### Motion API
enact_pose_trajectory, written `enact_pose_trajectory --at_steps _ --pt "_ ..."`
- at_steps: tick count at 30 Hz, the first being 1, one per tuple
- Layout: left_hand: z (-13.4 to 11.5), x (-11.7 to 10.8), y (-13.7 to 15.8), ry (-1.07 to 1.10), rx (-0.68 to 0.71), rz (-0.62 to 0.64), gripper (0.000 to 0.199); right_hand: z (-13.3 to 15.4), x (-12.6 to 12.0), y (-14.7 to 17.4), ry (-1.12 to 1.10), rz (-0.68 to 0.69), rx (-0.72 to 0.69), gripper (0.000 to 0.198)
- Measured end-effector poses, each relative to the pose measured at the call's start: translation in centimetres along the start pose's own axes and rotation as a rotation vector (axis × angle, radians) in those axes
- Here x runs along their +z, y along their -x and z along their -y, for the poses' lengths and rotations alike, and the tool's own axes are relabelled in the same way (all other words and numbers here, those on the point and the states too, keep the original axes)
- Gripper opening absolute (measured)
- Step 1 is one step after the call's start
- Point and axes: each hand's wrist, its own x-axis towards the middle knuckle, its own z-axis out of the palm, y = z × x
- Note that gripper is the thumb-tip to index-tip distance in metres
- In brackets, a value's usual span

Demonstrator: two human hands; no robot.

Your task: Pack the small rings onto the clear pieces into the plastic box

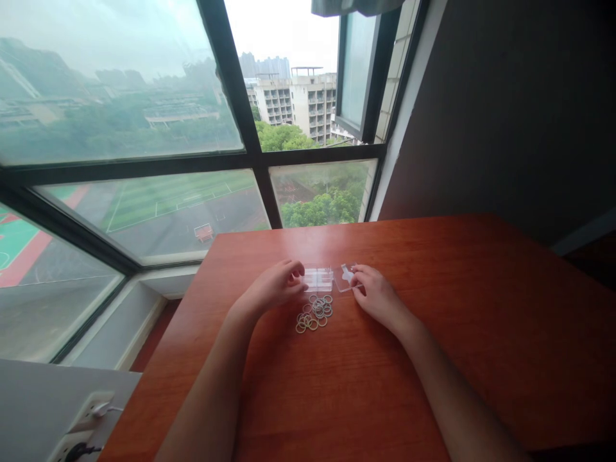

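A clear plastic compartment box [317, 280] lies opened out on the table, its transparent lid [345, 280] folded to the right. My left hand [279, 283] grips the left end of the box, fingers curled at its side. With thumb and fingers closed on the lid's right edge, my right hand [376, 294] holds that side. Just in front of the box is a loose pile of small rings [318, 309], some pale grey-green and others yellowish. They lie on the wood between my two wrists, touched by neither hand.
The reddish-brown wooden table [327, 391] reaches to a dark-framed window [257, 157] at the back and left. A dark wall [486, 115] stands to the right. At lower left, a wall socket [94, 410] has a white plug in it.
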Motion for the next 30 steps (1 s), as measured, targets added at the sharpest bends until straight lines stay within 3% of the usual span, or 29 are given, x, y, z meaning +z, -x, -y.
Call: enact_pose_trajectory --at_steps 3,9,14,24,30 --pt "0.0 -0.1 0.0 -0.028 -0.007 -0.054 0.031 0.1 0.1 0.0 0.006 -0.010 -0.016 0.016" --pt "0.5 0.4 -0.2 0.005 0.037 -0.031 0.065 0.2 0.0 0.0 0.011 -0.017 -0.038 0.017" --pt "0.1 1.1 -0.6 -0.080 0.035 -0.022 0.058 0.3 0.0 0.0 0.012 -0.027 -0.054 0.017" --pt "-2.0 1.7 -0.6 -0.425 -0.206 -0.067 0.056 0.3 -0.3 0.0 0.014 -0.019 -0.029 0.016" --pt "-2.6 2.0 -0.7 -0.420 -0.234 -0.041 0.057 0.4 -0.2 0.0 0.017 -0.010 -0.024 0.015"
